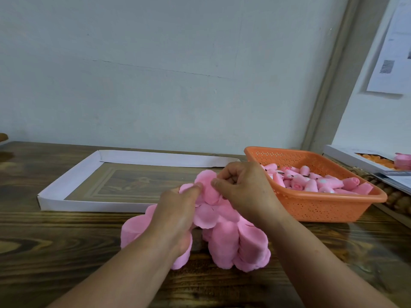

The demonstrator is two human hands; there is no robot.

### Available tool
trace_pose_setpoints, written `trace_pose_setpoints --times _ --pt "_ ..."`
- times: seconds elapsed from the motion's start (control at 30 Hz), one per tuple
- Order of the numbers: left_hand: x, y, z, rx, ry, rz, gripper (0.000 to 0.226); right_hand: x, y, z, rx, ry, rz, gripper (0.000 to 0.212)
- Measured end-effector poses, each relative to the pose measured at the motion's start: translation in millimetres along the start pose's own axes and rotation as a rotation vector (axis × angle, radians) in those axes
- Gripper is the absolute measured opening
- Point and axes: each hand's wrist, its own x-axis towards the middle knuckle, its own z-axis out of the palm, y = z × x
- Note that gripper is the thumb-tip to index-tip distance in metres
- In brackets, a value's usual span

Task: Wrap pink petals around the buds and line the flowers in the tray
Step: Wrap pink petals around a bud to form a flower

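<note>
A heap of pink petals [231,238] lies on the wooden table in front of me. My left hand [178,210] and my right hand [242,187] meet above the heap and pinch pink petals [208,185] between fingers and thumbs. Whether a bud sits inside those petals is hidden. An orange perforated basket [311,205] at the right holds several pink buds [311,181]. A shallow white cardboard tray [73,174] lies behind the heap, to the left, and shows bare wood-patterned bottom.
A wall rises right behind the table. At the far right lie a white box [347,156] with orange pieces, another pink stack [403,161] and papers. The table's dark wood [55,241] shows in front left.
</note>
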Motion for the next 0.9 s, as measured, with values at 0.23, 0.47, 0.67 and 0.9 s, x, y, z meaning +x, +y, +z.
trace_pose_setpoints --times 0.23,0.47,0.67,0.9 --pt "-5.6 -1.1 1.3 0.066 -0.043 0.110 0.017 -1.7 -1.8 -1.0 0.043 0.033 0.036 0.028" --pt "-6.0 -3.0 0.5 0.062 -0.096 0.122 0.010 -0.8 -0.5 0.1 0.066 -0.005 0.035 0.022" --pt "-5.9 -2.8 0.3 0.062 -0.103 0.128 0.021 -3.0 -2.6 -9.9 0.177 -0.134 0.085 0.017" --pt "-5.4 -2.0 -0.9 0.077 -0.097 0.116 0.016 -2.7 -0.5 -9.2 0.281 -0.118 0.091 0.007"
